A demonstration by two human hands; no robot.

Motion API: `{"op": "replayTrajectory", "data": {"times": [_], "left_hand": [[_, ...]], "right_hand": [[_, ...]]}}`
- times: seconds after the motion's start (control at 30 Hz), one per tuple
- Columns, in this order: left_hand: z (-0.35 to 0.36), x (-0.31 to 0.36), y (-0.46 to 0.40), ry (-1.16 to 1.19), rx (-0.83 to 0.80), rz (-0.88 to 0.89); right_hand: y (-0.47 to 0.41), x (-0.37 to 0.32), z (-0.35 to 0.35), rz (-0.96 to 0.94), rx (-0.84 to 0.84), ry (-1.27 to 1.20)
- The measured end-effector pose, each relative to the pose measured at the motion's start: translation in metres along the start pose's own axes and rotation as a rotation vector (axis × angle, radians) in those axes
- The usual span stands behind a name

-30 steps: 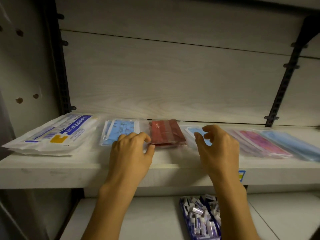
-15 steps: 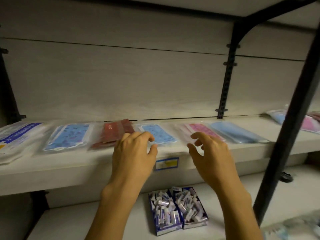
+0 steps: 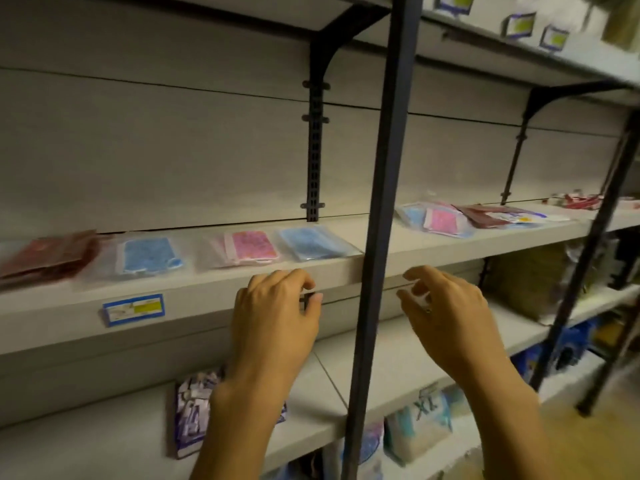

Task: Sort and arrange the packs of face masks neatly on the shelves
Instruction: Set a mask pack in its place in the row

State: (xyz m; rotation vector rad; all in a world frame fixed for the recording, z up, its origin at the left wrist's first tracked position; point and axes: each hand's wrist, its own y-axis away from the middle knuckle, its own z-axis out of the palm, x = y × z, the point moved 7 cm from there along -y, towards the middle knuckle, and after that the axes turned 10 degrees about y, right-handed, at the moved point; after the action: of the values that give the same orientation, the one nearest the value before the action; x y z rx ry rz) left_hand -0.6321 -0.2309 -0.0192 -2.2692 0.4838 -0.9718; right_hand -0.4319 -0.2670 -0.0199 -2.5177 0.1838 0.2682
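Between packs: left hand (image 3: 275, 318) and right hand (image 3: 446, 313) loosely curled, empty; next, reaching for the jumbled mask packs (image 3: 450, 220) past the upright post (image 3: 384, 209).

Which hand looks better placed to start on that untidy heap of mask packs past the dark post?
Probably the right hand: empty, it hovers past the post on the heap's side. The left hand, also empty, would have to cross over.

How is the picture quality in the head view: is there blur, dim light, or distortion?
Head view: the light is dim and warm. Motion blur smears the dark red pack at the left edge and the labels at top right. The wide lens bends the shelf edge and tilts the dark post. Both hands, left hand and right hand, look fairly sharp.
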Motion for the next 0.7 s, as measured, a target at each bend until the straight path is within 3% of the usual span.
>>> {"op": "replayTrajectory", "data": {"times": [0.43,0.7], "left_hand": [[0.124,0.094,-0.016,0.08,-0.091,0.025],[0.225,0.141,-0.07,0.146,-0.132,0.059]], "right_hand": [[-0.011,0.131,-0.009,0.089,0.047,-0.016],[-0.068,0.229,-0.006,0.157,0.041,0.054]]}}
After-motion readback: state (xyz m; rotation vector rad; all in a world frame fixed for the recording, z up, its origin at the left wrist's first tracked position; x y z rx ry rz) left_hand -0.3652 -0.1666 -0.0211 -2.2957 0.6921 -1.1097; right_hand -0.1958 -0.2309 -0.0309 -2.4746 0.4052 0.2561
